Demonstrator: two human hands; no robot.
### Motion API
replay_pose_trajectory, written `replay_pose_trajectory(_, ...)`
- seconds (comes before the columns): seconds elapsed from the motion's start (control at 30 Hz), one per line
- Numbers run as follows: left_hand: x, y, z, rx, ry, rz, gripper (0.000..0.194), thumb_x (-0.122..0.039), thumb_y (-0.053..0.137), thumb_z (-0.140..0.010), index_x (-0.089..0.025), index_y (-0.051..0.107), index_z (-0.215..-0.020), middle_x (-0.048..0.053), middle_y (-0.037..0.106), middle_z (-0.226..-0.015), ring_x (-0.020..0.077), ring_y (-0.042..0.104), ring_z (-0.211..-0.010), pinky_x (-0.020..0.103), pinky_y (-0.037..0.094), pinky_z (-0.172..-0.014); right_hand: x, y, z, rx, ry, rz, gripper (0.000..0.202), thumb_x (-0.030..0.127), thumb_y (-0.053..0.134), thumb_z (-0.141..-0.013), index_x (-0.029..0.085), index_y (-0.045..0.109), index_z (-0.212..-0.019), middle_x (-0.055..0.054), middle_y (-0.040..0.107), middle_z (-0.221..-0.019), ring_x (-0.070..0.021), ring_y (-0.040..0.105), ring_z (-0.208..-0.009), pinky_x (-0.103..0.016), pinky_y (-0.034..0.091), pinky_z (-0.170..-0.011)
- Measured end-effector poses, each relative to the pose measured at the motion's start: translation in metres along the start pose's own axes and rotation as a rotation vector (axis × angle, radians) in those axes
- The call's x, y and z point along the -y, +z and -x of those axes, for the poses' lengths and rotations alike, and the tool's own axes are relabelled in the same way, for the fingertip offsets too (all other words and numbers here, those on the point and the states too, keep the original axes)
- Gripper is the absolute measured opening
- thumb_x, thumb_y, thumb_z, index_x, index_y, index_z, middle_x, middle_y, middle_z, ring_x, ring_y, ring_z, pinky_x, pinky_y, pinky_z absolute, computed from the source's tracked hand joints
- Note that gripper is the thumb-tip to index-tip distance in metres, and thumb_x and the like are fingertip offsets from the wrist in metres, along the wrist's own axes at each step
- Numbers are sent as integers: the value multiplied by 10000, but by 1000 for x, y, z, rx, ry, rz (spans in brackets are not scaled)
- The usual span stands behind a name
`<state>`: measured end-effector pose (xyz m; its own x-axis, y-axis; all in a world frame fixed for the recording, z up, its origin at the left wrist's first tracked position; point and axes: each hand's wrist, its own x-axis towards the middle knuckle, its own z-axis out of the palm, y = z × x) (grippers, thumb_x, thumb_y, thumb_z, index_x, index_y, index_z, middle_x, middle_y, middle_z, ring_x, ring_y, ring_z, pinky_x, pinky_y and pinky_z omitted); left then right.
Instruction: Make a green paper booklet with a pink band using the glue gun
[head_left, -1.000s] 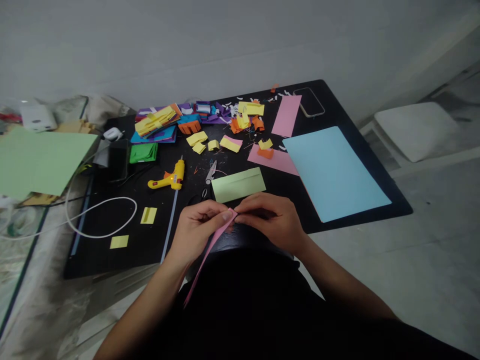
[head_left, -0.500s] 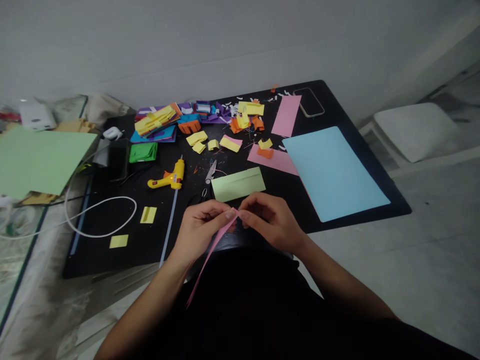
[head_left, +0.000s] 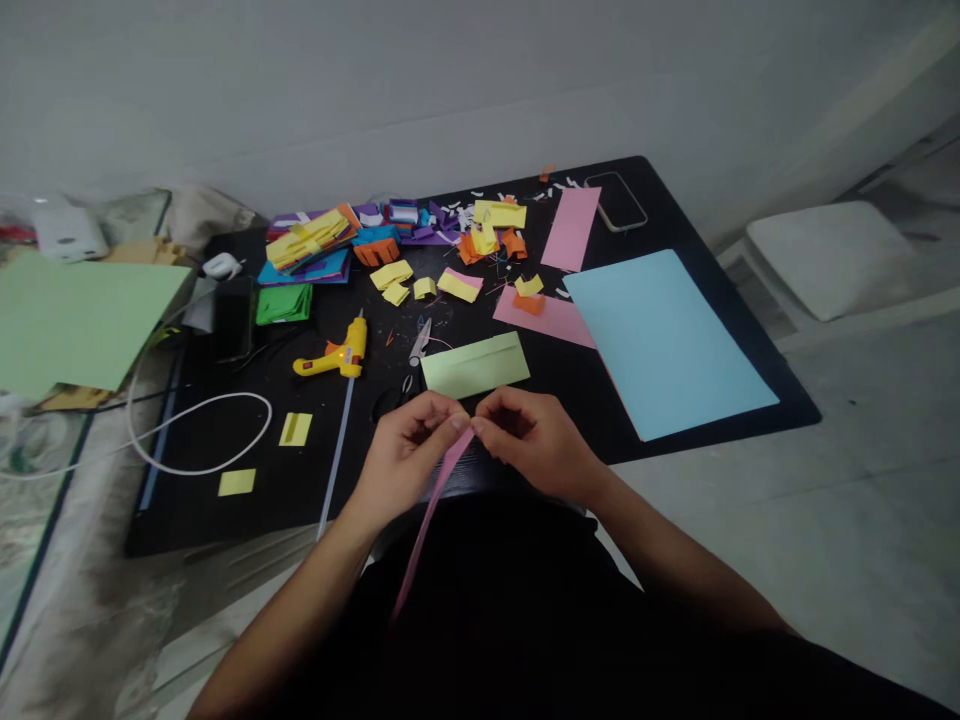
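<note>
Between my two hands is a pink paper strip (head_left: 433, 510), its upper end pinched and its long tail hanging down in front of my dark clothes. My left hand (head_left: 409, 445) grips that end between thumb and fingers. Fingertips of my right hand (head_left: 536, 440) meet the left ones and pinch the same end. A pale green folded paper (head_left: 476, 366) lies just beyond the hands. Scissors (head_left: 421, 345) with open blades rest behind my left hand, their dark handles partly hidden. The yellow glue gun (head_left: 334, 355) lies to the left, a pale glue stick (head_left: 339, 450) running out behind it.
Light blue sheets (head_left: 667, 345) cover the right of the black table (head_left: 300, 510). Pink papers (head_left: 571, 230), yellow and orange pieces, and a phone-like frame (head_left: 615, 202) lie farther back. Folded stacks (head_left: 315, 240), a green bundle (head_left: 285, 303) and a looped white cable (head_left: 202, 472) are left.
The pink strip's hanging tail has swung slightly right and its face has turned. My fingertips have shifted a little at the pinched end; the rest of the table is unchanged.
</note>
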<state>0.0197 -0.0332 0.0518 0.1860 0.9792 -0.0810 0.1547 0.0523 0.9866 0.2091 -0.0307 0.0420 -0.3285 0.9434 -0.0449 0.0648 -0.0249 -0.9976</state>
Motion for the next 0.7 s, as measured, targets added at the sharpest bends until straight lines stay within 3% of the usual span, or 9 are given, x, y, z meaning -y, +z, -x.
replay_pose_trajectory(0.27, 4, 2, 8, 97, -146, 134, 310, -459, 715, -966, -157, 729, -897, 46, 782, -755, 157, 737, -699, 258, 583, -704, -2, -2, -1, -109, 30, 11, 187, 355, 695, -909, 195, 668, -816, 21, 627, -682, -114, 563, -598, -251, 452, -559)
replay_pose_trajectory(0.5, 0, 1, 6, 105, -169, 149, 281, -421, 731, -960, -151, 752, -882, 31, 775, -720, 133, 737, -667, 226, 593, -671, -1, -4, 0, -95, 62, -70, 199, 351, 692, -903, 197, 628, -793, 38, 609, -642, -107, 570, -539, -262, 467, -548)
replay_pose_trajectory(0.7, -2, 5, 2, 160, -180, 134, 253, -394, 729, -956, -151, 762, -893, 24, 766, -725, 136, 747, -676, 234, 611, -675, 0, -8, -1, -28, 72, 5, 222, 402, 711, -904, 193, 658, -851, 3, 660, -740, -132, 611, -639, -278, 491, -610)
